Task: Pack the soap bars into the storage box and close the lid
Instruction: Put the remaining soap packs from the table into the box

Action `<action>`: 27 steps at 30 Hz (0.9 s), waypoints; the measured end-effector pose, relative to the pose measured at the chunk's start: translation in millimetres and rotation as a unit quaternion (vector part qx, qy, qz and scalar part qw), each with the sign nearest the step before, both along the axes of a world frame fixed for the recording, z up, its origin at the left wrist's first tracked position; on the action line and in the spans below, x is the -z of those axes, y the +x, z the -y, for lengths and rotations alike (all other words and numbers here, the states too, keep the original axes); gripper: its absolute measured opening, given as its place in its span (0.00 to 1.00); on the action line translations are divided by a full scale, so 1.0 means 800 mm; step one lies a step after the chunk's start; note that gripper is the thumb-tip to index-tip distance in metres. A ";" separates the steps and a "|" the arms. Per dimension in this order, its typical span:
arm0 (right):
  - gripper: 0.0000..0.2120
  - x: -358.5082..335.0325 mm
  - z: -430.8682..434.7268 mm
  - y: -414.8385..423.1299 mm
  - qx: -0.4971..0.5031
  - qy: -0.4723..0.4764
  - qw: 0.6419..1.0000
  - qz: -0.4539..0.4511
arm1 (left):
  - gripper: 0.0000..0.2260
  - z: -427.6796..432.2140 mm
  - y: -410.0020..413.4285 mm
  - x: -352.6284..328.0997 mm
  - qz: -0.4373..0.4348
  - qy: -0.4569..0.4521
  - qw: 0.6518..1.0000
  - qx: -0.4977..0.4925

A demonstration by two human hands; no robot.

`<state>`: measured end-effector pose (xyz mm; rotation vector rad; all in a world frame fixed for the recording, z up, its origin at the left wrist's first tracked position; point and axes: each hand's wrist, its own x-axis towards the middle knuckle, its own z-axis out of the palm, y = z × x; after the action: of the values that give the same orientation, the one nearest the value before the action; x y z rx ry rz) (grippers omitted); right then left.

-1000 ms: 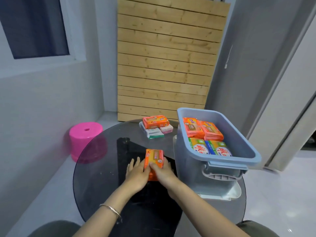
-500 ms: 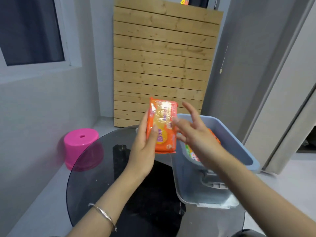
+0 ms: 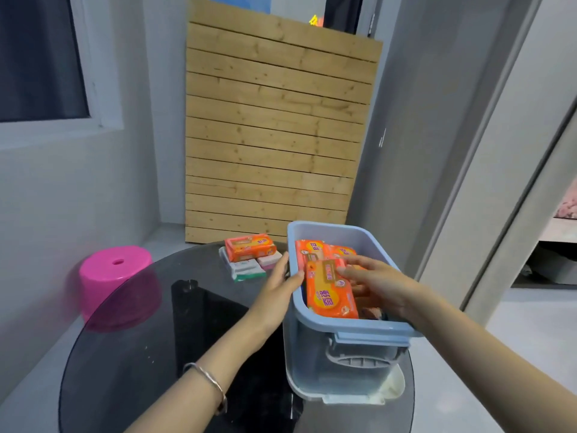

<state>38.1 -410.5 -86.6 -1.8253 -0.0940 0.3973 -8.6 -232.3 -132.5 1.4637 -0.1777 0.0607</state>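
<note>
A blue-grey storage box stands open on the right of a round glass table. An orange soap bar pack lies tilted inside it on other orange packs. My right hand reaches over the rim and grips this pack from the right, fingers on its top. My left hand is spread against the box's left outer wall, thumb at the rim beside the pack. More soap lies stacked on the table behind: an orange pack on a white-green one and a pink one.
A pale flat piece, apparently the lid, sticks out from under the box's front. A pink stool stands on the floor to the left of the table. A wooden slat panel leans on the wall behind.
The orange pack went from the table up in my left hand and then down into the box. My right hand now lies on it; my left has moved to the box's side.
</note>
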 end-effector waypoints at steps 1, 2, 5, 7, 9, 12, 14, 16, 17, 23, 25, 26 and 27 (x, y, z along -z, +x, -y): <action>0.17 0.001 -0.002 0.001 -0.011 -0.011 1.000 0.001 | 0.14 0.000 0.002 0.003 -0.008 -0.008 1.000 0.001; 0.17 0.001 -0.004 0.002 -0.020 -0.021 1.000 0.006 | 0.14 0.000 0.003 0.007 -0.019 -0.015 1.000 -0.002; 0.19 0.003 -0.005 0.002 -0.033 -0.079 0.995 0.042 | 0.15 -0.001 0.002 0.007 -0.036 -0.015 0.999 -0.010; 0.22 0.006 -0.003 0.004 -0.034 -0.122 0.990 0.065 | 0.14 -0.002 0.002 0.008 -0.034 -0.006 0.999 -0.012; 0.24 0.008 -0.001 0.007 -0.039 -0.139 0.987 0.071 | 0.14 -0.003 0.003 0.011 -0.037 -0.004 0.999 -0.014; 0.24 0.008 -0.002 0.006 -0.056 -0.165 0.982 0.072 | 0.16 -0.005 0.003 0.010 -0.033 0.003 0.999 -0.016; 0.23 0.007 -0.006 0.001 -0.049 -0.187 0.977 0.090 | 0.21 -0.013 0.001 0.009 -0.029 0.023 0.999 -0.019; 0.21 0.002 -0.012 -0.006 0.005 -0.209 0.961 0.183 | 0.23 -0.030 0.001 0.010 -0.030 0.056 0.997 -0.042; 0.19 -0.003 -0.019 -0.010 0.042 -0.203 0.948 0.243 | 0.23 -0.043 0.002 0.011 -0.028 0.072 0.995 -0.062; 0.20 0.001 -0.168 -0.045 0.022 -0.040 0.935 0.352 | 0.18 -0.133 0.022 0.028 -0.047 0.098 0.979 -0.171; 0.26 0.030 -0.229 -0.045 0.002 0.013 0.960 0.280 | 0.17 -0.156 0.025 0.040 -0.049 0.115 0.973 -0.196; 0.28 0.046 -0.255 -0.038 0.018 0.039 0.970 0.239 | 0.17 -0.168 0.027 0.047 -0.052 0.132 0.968 -0.205; 0.29 0.062 -0.272 -0.028 0.043 0.055 0.977 0.204 | 0.18 -0.178 0.028 0.055 -0.055 0.145 0.964 -0.218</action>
<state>16.0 -193.2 -135.9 -1.7719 -0.3130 -0.0478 13.8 -90.0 -176.4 1.7723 0.2391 0.3216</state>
